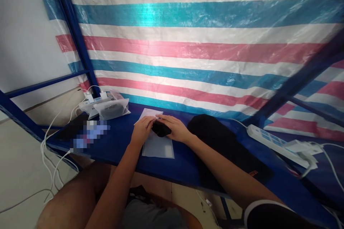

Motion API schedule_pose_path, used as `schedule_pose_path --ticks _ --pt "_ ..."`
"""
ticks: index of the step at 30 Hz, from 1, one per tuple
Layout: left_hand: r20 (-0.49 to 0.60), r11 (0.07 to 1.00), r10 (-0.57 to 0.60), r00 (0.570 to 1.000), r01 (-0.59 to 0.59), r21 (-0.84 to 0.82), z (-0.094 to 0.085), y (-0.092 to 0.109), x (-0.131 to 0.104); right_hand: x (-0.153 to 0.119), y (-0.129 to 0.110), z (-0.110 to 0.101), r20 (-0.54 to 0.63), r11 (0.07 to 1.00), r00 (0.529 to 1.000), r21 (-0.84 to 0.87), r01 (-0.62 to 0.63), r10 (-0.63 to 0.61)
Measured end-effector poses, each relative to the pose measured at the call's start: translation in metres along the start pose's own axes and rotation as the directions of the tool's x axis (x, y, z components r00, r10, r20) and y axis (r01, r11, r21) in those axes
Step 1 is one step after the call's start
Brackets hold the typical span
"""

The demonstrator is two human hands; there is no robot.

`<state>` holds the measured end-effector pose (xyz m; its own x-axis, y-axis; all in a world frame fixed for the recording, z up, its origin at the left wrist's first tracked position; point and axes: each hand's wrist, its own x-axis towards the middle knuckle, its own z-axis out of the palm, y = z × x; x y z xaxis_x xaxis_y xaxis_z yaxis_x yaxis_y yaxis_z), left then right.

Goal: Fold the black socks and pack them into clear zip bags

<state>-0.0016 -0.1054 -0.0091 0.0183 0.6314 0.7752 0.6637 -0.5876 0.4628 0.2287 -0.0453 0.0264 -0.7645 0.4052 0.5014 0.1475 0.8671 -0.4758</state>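
Near the middle of the blue shelf, a small black object [161,128] sits between my two hands. My left hand [143,127] has its fingers bent together at the object's left side, by a white sheet [145,113]; what its fingertips pinch is too small to name. My right hand [174,127] curves over the top and right side of the black object, fingers wrapped round it. Under and in front of the hands lies a flat translucent sleeve [158,147] on the shelf.
Black cloth [215,132] lies right of my hands, beneath my forearm. Farther right is a white power strip [274,143] with cables. At left are a clear pouch [111,108], another power strip [94,103], a pixelated item [90,136] and a black flat object [71,127].
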Motion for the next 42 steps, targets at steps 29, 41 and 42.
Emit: schedule_pose_path --ticks 29,41,42 --pt "-0.036 0.717 -0.567 0.823 0.472 -0.513 -0.069 0.007 0.068 -0.011 0.074 -0.012 -0.629 0.891 0.642 0.213 -0.401 0.439" --pt "0.681 0.818 -0.206 0.703 0.506 -0.274 0.019 -0.007 0.111 -0.013 0.076 -0.013 -0.655 0.812 0.491 0.381 -0.442 0.574" --pt "0.698 0.814 -0.193 0.689 0.51 -0.278 0.021 -0.005 0.117 -0.013 0.076 -0.013 -0.658 0.811 0.482 0.397 -0.43 0.578"
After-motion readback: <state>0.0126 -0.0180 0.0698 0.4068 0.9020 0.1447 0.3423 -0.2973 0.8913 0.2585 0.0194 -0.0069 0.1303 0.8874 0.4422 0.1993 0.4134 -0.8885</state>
